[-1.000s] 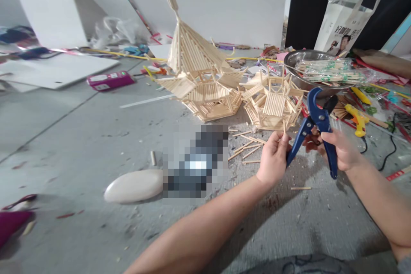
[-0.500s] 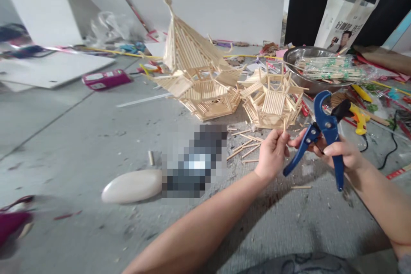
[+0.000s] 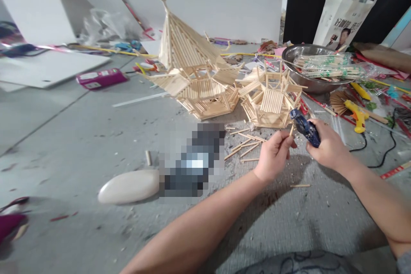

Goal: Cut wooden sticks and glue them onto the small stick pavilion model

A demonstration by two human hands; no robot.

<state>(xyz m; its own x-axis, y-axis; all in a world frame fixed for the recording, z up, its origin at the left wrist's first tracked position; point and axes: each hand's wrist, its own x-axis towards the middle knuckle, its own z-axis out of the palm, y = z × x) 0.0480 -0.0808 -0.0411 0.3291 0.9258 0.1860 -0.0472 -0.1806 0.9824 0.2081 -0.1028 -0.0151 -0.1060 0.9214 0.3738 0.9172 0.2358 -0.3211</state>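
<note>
- Pinching a thin pale wooden stick (image 3: 292, 130) nearly upright in the left hand (image 3: 274, 154), pressing thumb and fingertips together on its lower part and leaving its upper end bare.
- Wrapping the right hand (image 3: 330, 143) tightly around a blue two-handled cutter (image 3: 305, 127), hiding much of the handles inside the fist.
- Differing clearly from half a second ago: then showing the cutter broadside with handles spread wide, now turning it end-on, gathering it into the palm and aiming its head at the stick.
- Suggesting, by that, a move from adjusting the grip to lining up cutter and stick; leaving contact between the two impossible to tell from this angle.
- Keeping the stick just in front of a small many-sided model of pale wooden sticks (image 3: 271, 102), standing to the right of a taller pale stick tower with a pointed roof (image 3: 184, 47).
- Having short loose pale sticks (image 3: 249, 150) lying on the grey concrete floor (image 3: 96, 137) beside the left hand, and a yellow glue gun (image 3: 357, 116) lying beyond the right.
</note>
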